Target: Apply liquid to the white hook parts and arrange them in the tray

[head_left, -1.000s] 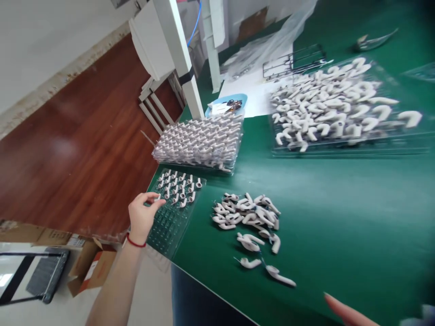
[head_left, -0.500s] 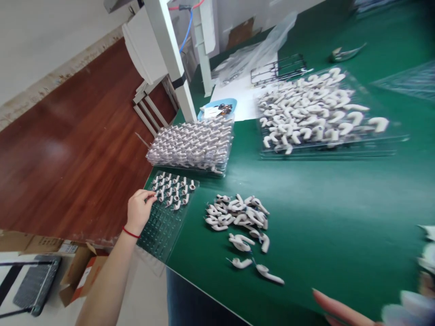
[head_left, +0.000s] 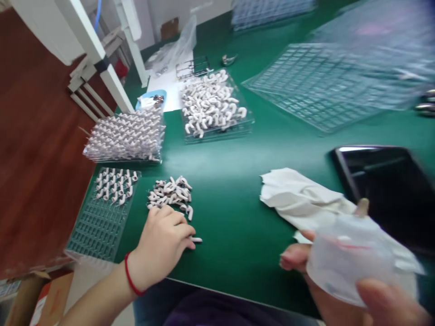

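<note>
A loose heap of small white curved plastic pieces (head_left: pixel 171 194) is lying on the green counter (head_left: pixel 238 181), just right of a clear gridded plastic tray (head_left: pixel 102 213). Behind the tray a stacked tray of white pieces (head_left: pixel 125 136) is sitting. A crumpled white cloth (head_left: pixel 299 199) is lying to the right, beside a flat black panel (head_left: pixel 387 185).

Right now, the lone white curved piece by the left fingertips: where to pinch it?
Pinch the white curved piece across its narrow width from above. It lies flat on the green table, apart from the pile, its free end pointing away from the left hand.
</note>
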Action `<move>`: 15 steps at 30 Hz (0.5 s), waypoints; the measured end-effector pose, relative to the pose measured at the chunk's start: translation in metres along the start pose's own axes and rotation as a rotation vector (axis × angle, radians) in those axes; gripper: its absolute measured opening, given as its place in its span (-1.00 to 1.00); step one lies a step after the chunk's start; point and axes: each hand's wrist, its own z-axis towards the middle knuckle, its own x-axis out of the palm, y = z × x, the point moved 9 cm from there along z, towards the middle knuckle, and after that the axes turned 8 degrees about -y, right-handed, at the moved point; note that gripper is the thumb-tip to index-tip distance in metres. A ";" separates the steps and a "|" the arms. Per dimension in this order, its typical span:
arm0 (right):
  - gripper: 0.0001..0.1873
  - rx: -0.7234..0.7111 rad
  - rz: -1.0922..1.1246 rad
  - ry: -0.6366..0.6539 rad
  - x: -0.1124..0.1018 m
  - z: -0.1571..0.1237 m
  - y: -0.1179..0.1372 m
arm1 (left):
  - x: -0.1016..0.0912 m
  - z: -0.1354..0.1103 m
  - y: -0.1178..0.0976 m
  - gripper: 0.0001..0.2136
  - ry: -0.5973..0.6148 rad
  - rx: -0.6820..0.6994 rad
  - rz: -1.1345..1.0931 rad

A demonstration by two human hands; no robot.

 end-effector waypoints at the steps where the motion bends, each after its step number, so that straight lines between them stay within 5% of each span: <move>1: -0.58 -0.003 -0.001 -0.033 -0.006 0.001 0.005 | 0.000 0.003 0.000 -0.93 -0.001 0.007 -0.006; 7: -0.74 -0.076 0.035 -0.181 -0.030 0.006 0.023 | -0.026 -0.009 -0.016 -0.91 -0.211 0.063 -0.068; 15: -0.66 -0.107 -0.286 0.200 0.023 -0.023 -0.005 | -0.034 -0.064 -0.024 -0.90 -0.433 -0.063 0.196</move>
